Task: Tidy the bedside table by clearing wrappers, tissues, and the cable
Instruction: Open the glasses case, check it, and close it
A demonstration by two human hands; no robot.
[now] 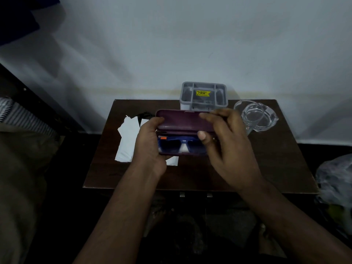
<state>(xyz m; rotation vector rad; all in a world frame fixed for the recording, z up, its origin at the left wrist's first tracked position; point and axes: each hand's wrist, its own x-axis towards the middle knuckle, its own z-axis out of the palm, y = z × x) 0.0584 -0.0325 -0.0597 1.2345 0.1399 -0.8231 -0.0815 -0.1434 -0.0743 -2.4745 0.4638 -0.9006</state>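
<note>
Above the dark wooden bedside table (266, 168) I hold a maroon glasses case (182, 121) with its lid up; blue-framed glasses (181, 145) lie inside. My left hand (150, 143) grips the case's left end. My right hand (226, 141) holds the lid's right end, thumb on its front edge and fingers over its top. White tissues (127, 141) lie on the table left of the case, one corner showing under my left hand. Something dark, maybe the cable (143, 115), sits behind the tissues, mostly hidden.
A grey plastic organiser (203, 96) with a yellow price sticker stands at the table's back edge. A clear glass (247, 115) and a glass dish (266, 119) sit at the back right. A crumpled plastic bag (335, 183) is off the table's right side. A bed lies to the left.
</note>
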